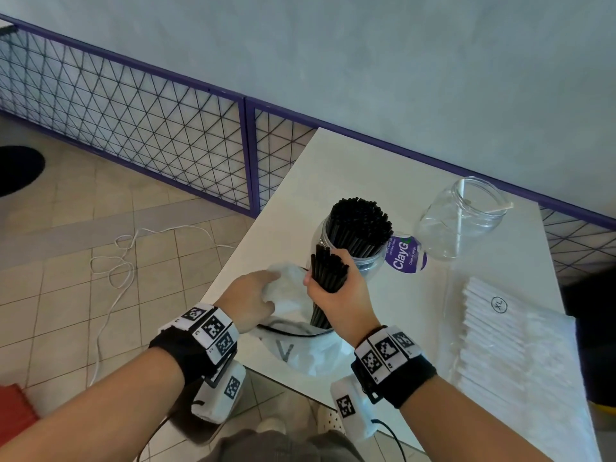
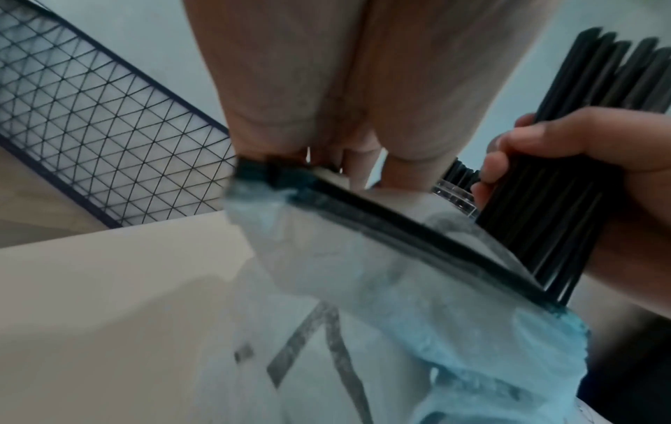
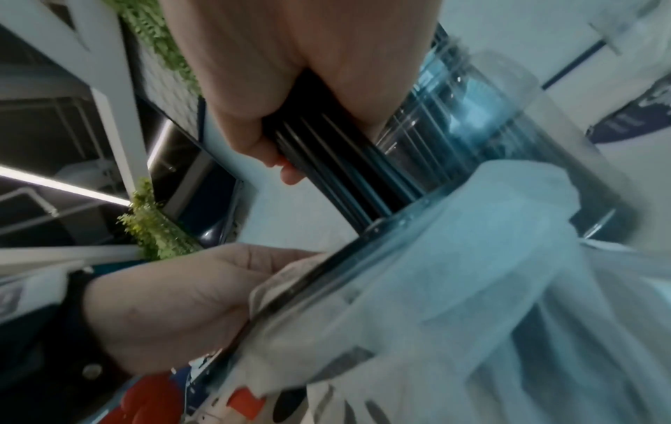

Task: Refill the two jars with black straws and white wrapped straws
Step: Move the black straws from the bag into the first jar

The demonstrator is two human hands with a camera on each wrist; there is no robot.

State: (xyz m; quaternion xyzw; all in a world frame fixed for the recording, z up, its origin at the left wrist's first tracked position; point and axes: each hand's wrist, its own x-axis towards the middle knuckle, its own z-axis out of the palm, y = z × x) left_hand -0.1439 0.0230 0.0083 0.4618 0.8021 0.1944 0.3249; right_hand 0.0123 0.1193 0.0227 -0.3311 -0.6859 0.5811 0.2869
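The right hand (image 1: pixel 336 296) grips black straws (image 1: pixel 328 278) beside the full jar (image 1: pixel 353 258); the left hand (image 1: pixel 248 300) pinches the bag (image 1: pixel 293 348) marked "V".

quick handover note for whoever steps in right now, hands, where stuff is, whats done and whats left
Right hand: grips a bundle of black straws, its lower end still inside the white plastic bag.
Left hand: holds the bag's mouth open at its black-edged rim.
Near jar: on the table, already packed with black straws.
Far jar: holds just one white straw.
White wrapped straws: stacked in their clear pack at the table's right, untouched.
Done: most of the black jar.
Left: drop this bundle into the near jar, then fill the far jar with the wrapped straws.
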